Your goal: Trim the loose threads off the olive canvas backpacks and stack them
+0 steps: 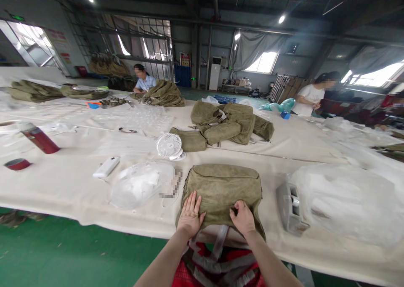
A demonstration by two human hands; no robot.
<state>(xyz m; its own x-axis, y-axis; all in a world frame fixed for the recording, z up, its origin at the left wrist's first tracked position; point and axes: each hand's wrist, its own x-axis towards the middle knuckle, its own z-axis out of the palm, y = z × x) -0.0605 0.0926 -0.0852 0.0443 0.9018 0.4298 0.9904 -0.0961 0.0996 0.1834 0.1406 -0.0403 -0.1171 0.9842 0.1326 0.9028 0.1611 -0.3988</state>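
An olive canvas bag (222,182) lies at the table's front edge, directly before me. My left hand (190,213) rests flat on its near left side, fingers stretched out. On the near right side, my right hand (243,217) has its fingers curled together in a pinch against the fabric. Whatever small thing is between those fingertips is too hidden to name. Straps wrapped in clear plastic (221,240) hang from the bag's near side toward my lap.
Left are a plastic bag (139,186), white fan (169,145), power bank (106,167) and red thermos (41,138). Right stand a grey dispenser (292,209) and plastic sheeting (347,203). More olive bags (227,123) lie beyond; two people (145,83) (311,97) are farther back.
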